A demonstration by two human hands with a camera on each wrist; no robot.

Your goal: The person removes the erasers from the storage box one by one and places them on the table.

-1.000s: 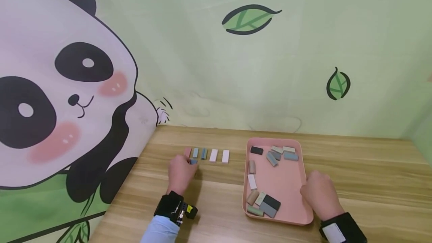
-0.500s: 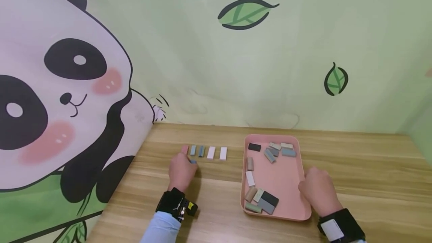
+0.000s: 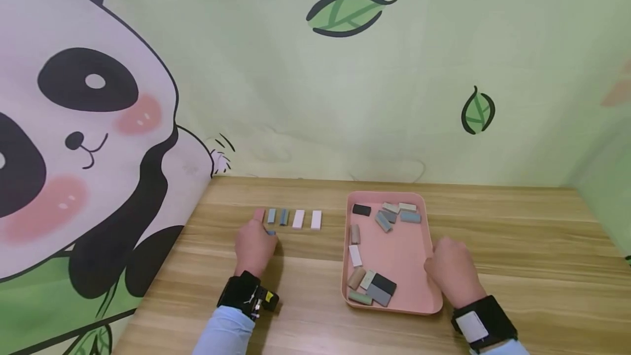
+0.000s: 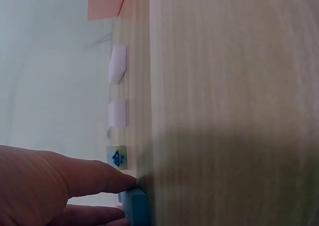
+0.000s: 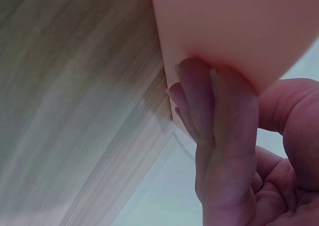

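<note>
My left hand (image 3: 255,246) is low over the wooden table (image 3: 305,289), pinching a small blue block (image 4: 137,206) between thumb and fingers. Just beyond it runs a row of small blocks: a pink block (image 3: 258,215), two blue-grey blocks (image 3: 271,216) and two white blocks (image 3: 298,219). My right hand (image 3: 453,268) grips the right side wall of a pink tray (image 3: 435,289). In the right wrist view its fingers (image 5: 234,116) lie flat along the tray's outer wall, and the thumb (image 5: 286,104) reaches over the rim.
Several blocks lie in the tray: a black block (image 3: 361,210) at the back left, blue-grey and pale ones at the back right, and brown, green, grey and black ones at the front left. Behind the table hangs a green backdrop (image 3: 276,70) with a panda picture.
The head view has shifted slightly, so the whole scene sits farther left and a little higher. Both hands keep their holds, the left on the blue block, the right on the tray wall.
</note>
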